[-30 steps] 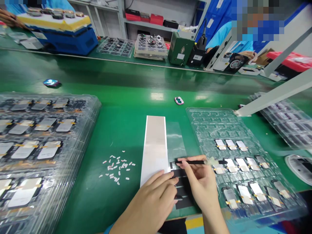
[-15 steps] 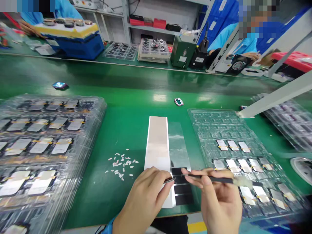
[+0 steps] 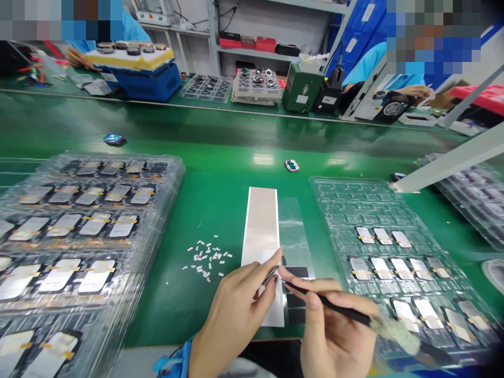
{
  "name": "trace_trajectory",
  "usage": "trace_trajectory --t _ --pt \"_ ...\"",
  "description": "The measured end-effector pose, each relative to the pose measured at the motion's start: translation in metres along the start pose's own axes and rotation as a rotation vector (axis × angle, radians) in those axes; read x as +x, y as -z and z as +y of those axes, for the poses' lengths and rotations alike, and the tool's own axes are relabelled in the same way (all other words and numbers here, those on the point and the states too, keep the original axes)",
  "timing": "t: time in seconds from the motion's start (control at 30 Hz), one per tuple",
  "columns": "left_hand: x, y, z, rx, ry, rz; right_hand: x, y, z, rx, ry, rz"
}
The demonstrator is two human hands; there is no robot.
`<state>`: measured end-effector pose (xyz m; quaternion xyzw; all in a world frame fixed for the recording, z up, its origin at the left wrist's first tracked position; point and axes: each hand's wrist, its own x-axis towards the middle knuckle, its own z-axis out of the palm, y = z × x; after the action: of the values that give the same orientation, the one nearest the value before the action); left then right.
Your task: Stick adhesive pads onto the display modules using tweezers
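Note:
My left hand (image 3: 236,310) hovers over the lower end of a long white backing strip (image 3: 262,231), its fingertips pinched on a small thin piece at the strip's right edge. My right hand (image 3: 334,331) grips black tweezers (image 3: 326,302), whose tip meets that piece at my left fingertips. A tuft of white fluff (image 3: 396,333) clings to the tweezers' rear end. Black rectangular stickers (image 3: 296,302) lie on a clear film just right of the strip, partly hidden by my hands.
A clear tray (image 3: 354,205) with rows of small flat parts lies on the right. Stacked trays (image 3: 157,210) of similar parts fill the left. Small white scraps (image 3: 207,257) are scattered on the green belt (image 3: 220,157). Other people work at the far bench.
Both hands lifted slightly and moved together up the strip. The tweezers swung from level to pointing up-left, and their tip now meets my left fingertips. The view shifted left.

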<state>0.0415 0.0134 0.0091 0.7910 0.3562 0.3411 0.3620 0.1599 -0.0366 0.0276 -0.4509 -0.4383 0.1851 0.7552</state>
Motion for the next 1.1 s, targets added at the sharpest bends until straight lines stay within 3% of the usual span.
trace_trajectory --t 0.23,0.57,1.1 --pt "-0.001 0.002 -0.001 -0.057 0.059 -0.087 0.003 -0.001 0.003 -0.022 -0.026 -0.003" --pt "-0.001 0.004 -0.001 -0.066 0.131 -0.111 0.003 -0.002 0.006 -0.001 -0.087 -0.007" --pt "-0.003 0.007 0.002 -0.142 0.116 -0.084 -0.003 -0.020 0.009 -0.107 0.114 0.061"
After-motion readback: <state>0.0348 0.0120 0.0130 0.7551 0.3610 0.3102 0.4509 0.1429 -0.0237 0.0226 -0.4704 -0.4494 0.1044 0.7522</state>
